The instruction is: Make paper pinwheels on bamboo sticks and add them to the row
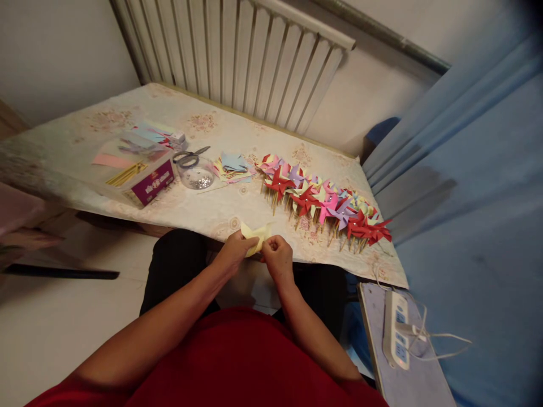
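My left hand [233, 249] and my right hand [276, 254] meet at the near edge of the table [186, 209], both pinched on a small yellow paper piece [255, 233] held between them. Its corners are folded up. A long row of finished paper pinwheels [322, 200] in red, pink, yellow and purple, on wooden sticks, lies on the table just beyond my right hand. A stack of cut paper squares [233, 167] lies further back, past my left hand.
Scissors [190, 156], a clear round dish of small shiny bits [197, 175], a purple box with sticks [144, 178] and coloured sheets [148, 135] sit at the left. A radiator [237, 56] stands behind. A power strip [396, 328] lies on a board at my right, next to blue fabric [475, 226].
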`<control>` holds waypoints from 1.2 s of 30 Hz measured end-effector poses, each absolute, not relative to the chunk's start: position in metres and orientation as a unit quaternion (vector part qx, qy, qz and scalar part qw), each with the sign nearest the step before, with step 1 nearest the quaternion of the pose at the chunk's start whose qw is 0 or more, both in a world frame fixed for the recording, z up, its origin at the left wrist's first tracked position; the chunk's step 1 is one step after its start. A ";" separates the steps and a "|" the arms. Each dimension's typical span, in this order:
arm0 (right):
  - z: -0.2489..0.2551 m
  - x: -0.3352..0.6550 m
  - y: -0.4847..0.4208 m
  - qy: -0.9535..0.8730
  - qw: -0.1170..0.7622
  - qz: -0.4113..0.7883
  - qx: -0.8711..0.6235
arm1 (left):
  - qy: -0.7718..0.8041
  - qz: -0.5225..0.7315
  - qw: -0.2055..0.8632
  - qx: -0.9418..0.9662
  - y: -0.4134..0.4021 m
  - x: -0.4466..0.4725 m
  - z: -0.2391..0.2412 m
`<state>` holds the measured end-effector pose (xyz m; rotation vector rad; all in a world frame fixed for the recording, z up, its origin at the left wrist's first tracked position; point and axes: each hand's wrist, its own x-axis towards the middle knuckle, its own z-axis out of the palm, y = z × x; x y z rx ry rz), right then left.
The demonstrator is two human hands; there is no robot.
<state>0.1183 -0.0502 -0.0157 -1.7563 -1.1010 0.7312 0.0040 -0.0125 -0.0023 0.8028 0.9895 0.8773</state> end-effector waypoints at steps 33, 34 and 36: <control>-0.021 0.116 -0.050 -0.452 0.464 0.326 -0.689 | 0.448 0.394 0.716 0.363 -0.011 0.000 -0.008; -0.021 0.116 -0.050 -0.451 0.464 0.330 -0.687 | 0.449 0.393 0.716 0.363 -0.011 0.000 -0.008; -0.019 0.117 -0.051 -0.446 0.466 0.346 -0.682 | 0.446 0.390 0.718 0.364 -0.012 0.000 -0.007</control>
